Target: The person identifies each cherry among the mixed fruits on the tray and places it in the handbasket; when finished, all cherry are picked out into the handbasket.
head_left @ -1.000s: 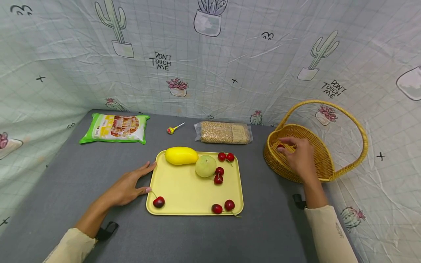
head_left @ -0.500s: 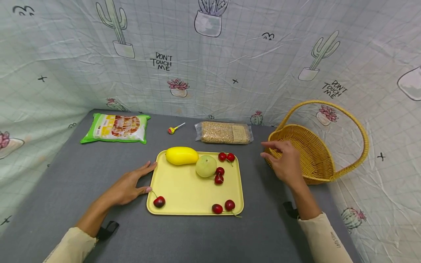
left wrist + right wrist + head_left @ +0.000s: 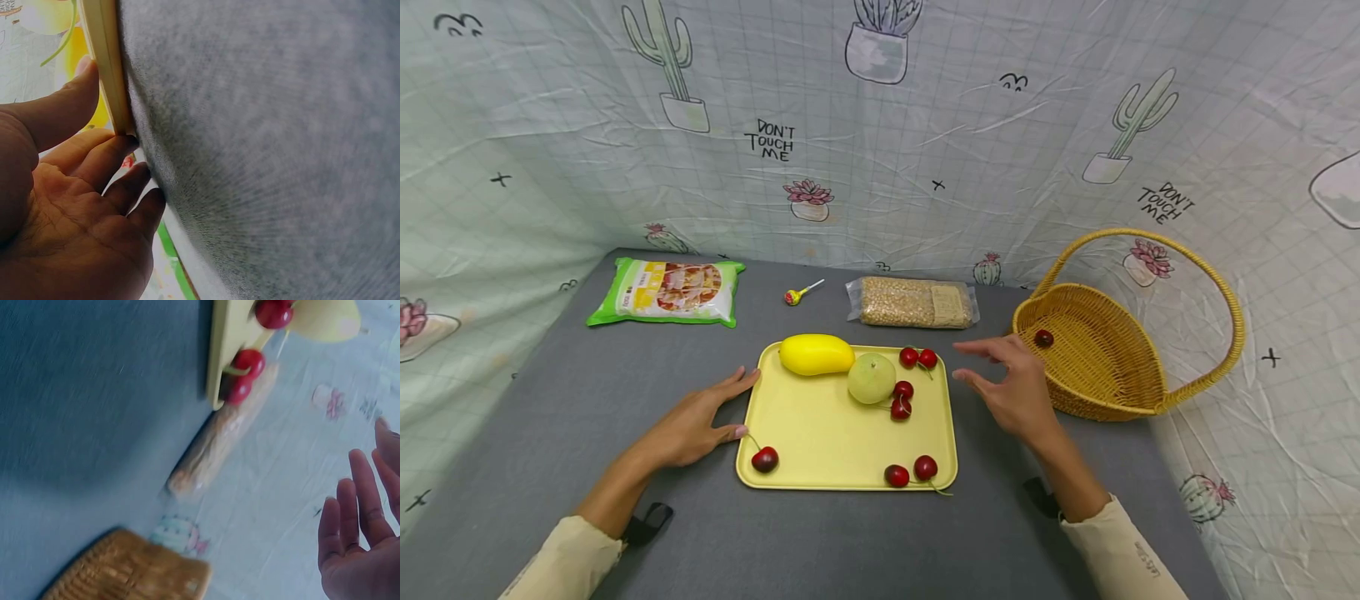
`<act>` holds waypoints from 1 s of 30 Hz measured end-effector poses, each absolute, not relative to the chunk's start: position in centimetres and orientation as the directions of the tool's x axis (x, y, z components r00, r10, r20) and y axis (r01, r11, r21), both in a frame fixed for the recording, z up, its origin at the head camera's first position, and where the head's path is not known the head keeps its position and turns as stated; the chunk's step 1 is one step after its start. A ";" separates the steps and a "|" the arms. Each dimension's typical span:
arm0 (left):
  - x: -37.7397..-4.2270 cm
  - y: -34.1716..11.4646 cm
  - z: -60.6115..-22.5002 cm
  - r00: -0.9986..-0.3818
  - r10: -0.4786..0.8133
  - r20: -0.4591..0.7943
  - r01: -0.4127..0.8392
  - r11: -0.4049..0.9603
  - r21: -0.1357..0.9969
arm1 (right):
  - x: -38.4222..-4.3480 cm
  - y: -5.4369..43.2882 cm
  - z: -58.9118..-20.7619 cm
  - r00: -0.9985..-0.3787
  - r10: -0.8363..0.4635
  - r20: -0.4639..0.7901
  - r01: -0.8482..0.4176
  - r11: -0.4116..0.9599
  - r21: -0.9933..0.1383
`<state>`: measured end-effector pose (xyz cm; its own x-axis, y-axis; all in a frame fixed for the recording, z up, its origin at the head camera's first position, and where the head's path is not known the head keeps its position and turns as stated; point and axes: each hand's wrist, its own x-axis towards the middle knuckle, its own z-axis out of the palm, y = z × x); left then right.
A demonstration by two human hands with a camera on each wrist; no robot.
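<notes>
- Cherries [image 3: 928,359], seven in all, lie scattered on a yellow tray [image 3: 823,442]: two in the far right corner, two beside a round green fruit [image 3: 872,379], two near the right front corner and one at the left front.
- A lone cherry [image 3: 1043,338] sits inside a woven basket [image 3: 1097,337] at the right of the gray table [image 3: 835,550], the basket's handle arching above it.
- Fingers spread and holding nothing, the right hand [image 3: 1015,390] hovers between tray and basket, a wide gap between thumb and forefinger.
- At the tray's left edge, the left hand [image 3: 688,425] rests with thumb and fingertips apart, touching the rim.
- Along the tray's far side, a yellow mango-shaped fruit [image 3: 816,356] lies beside the round green one.
- Behind the tray, a green-edged bag [image 3: 673,292], a lollipop [image 3: 792,297] and a clear packet of grains [image 3: 898,302] line the table.
</notes>
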<state>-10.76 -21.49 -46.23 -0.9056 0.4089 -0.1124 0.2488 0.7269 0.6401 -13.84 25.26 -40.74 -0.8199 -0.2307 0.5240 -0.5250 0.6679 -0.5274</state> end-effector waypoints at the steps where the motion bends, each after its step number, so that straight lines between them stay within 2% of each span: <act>1: -10.8 -21.5 -46.2 -0.906 0.409 -0.110 0.251 0.727 0.639 | -13.7 24.9 -40.7 -0.817 -0.238 0.525 -0.532 0.662 -0.529; 9: -10.8 -21.5 -46.4 -0.905 0.411 -0.107 0.254 0.726 0.640 | -12.3 22.5 -40.4 -0.816 -0.302 0.493 -0.563 0.607 -0.561; 21: -10.8 -21.4 -46.2 -0.905 0.416 -0.091 0.265 0.718 0.643 | -10.5 19.2 -41.0 -0.770 -0.422 0.478 -0.638 0.509 -0.578; 30: -10.8 -21.5 -46.3 -0.907 0.411 -0.095 0.262 0.726 0.636 | -8.9 16.6 -41.5 -0.772 -0.468 0.429 -0.628 0.459 -0.628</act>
<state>-10.80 -21.46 -46.31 -0.9068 0.4107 -0.0947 0.2622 0.7257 0.6361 -8.92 16.56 -41.45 -0.7722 -0.4685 0.4293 -0.6280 0.4595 -0.6281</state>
